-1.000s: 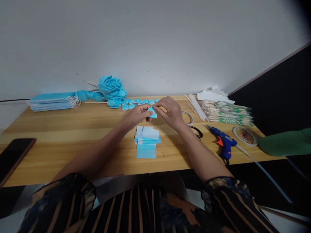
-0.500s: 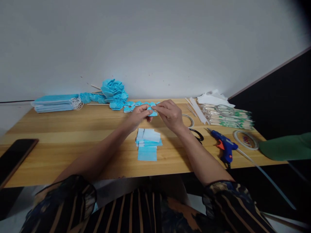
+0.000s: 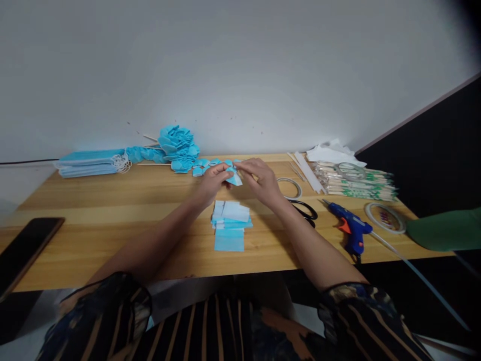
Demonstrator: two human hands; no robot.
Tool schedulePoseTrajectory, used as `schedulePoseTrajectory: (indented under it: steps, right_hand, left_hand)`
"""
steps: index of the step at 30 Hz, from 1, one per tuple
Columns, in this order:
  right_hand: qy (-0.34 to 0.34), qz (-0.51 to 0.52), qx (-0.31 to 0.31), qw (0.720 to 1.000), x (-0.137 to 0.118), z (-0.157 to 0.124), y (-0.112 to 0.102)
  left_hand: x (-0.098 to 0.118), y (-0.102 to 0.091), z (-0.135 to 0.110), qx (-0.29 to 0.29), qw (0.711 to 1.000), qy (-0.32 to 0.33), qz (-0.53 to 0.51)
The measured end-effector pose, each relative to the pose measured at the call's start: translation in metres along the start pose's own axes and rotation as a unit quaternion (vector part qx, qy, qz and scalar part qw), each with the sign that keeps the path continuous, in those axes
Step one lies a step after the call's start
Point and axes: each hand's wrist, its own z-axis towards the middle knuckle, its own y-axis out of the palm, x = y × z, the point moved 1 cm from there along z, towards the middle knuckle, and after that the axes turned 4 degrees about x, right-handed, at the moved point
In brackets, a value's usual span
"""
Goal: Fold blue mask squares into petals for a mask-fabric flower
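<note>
A small folded piece of blue mask fabric (image 3: 235,178) is pinched in my left hand (image 3: 213,184), its white-and-blue corner pointing down to the right. My right hand (image 3: 260,179) is at the piece's upper right, fingers stretched toward it and thumb apart. A fingertip appears to touch the top of the piece. Below both hands lies a stack of cut blue and white fabric squares (image 3: 229,239). Several small folded blue pieces (image 3: 197,171) sit in rows just behind my left hand, partly hidden by it.
Blue fabric flowers (image 3: 177,143) and stacked face masks (image 3: 90,163) lie back left, a phone (image 3: 30,250) front left. On the right are tape rolls (image 3: 300,189), black-handled scissors (image 3: 310,210), a blue glue gun (image 3: 351,228) and wrapped sticks (image 3: 361,185). A wall stands behind the table (image 3: 112,220).
The folded piece has turned, so its corner now points downward. My right hand's fingers have loosened from their pinch and straightened. The whole view has shifted slightly.
</note>
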Motion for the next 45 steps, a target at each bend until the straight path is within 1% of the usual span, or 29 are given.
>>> schedulePoseTrajectory:
  steps: [2,4,6,8,9,10,11,14,15,17,19,22,27,30,33,35,37,41,45]
  right_hand:
    - [0.109,0.095,-0.009,0.989,-0.002,0.001,-0.001]
    - [0.207,0.183,-0.023,0.961,-0.003,0.001,-0.001]
    - [0.273,0.250,-0.048,0.928,-0.003,0.001,0.001]
    - [0.307,0.287,-0.064,0.905,-0.003,0.001,0.002]
    - [0.310,0.289,-0.064,0.903,-0.003,0.001,0.003]
    - [0.303,0.281,-0.058,0.909,-0.004,0.002,0.003]
    - [0.284,0.262,-0.049,0.921,-0.004,0.002,0.003]
    - [0.184,0.177,-0.027,0.966,-0.006,0.003,0.000]
    - [0.149,0.154,-0.024,0.977,-0.007,0.003,0.000]
    - [0.098,0.123,-0.027,0.987,-0.007,0.002,0.000]
    - [0.076,0.108,-0.039,0.990,-0.007,0.000,0.001]
    - [0.069,0.094,-0.050,0.992,-0.004,-0.003,0.004]
    - [0.058,0.068,-0.037,0.995,0.000,-0.003,0.003]
    - [0.031,0.046,-0.024,0.998,0.001,-0.003,0.002]
    - [0.004,0.030,-0.019,0.999,0.000,-0.004,0.002]
    - [0.005,0.028,-0.018,0.999,0.000,-0.003,0.002]
    - [0.022,0.038,-0.015,0.999,0.000,-0.002,0.002]
    - [0.071,0.100,0.001,0.992,0.003,-0.001,0.004]
    - [0.148,0.179,0.019,0.972,0.006,-0.001,0.008]
  left_hand:
    - [0.001,0.001,-0.001,0.007,1.000,0.002,-0.003]
    - [0.000,0.001,-0.002,0.006,1.000,0.004,-0.007]
    - [-0.001,0.001,-0.002,0.005,1.000,0.007,-0.008]
    - [-0.002,0.001,-0.001,0.011,1.000,0.006,-0.004]
    - [-0.002,0.000,-0.001,0.017,1.000,0.004,-0.005]
    - [-0.002,0.000,-0.001,0.026,1.000,0.000,-0.010]
    - [-0.002,0.000,0.000,0.034,0.999,-0.004,-0.018]
    - [0.000,0.002,0.000,0.053,0.997,-0.012,-0.050]
    - [0.001,0.002,0.000,0.057,0.997,-0.012,-0.058]
    - [0.002,0.004,0.000,0.060,0.996,-0.013,-0.066]
    - [0.002,0.004,-0.001,0.063,0.996,-0.014,-0.068]
    - [0.000,0.004,-0.001,0.062,0.995,-0.009,-0.074]
    - [-0.001,0.003,-0.001,0.053,0.990,-0.001,-0.133]
    - [0.000,0.004,0.000,0.057,0.988,-0.015,-0.146]
    - [0.001,0.007,-0.001,0.052,0.989,-0.045,-0.131]
    - [0.002,0.008,-0.002,0.039,0.991,-0.058,-0.118]
    - [0.003,0.008,-0.003,0.027,0.993,-0.056,-0.100]
    - [0.002,0.006,-0.003,0.030,0.998,-0.018,-0.046]
    - [0.000,0.003,-0.002,0.035,0.999,0.031,0.001]
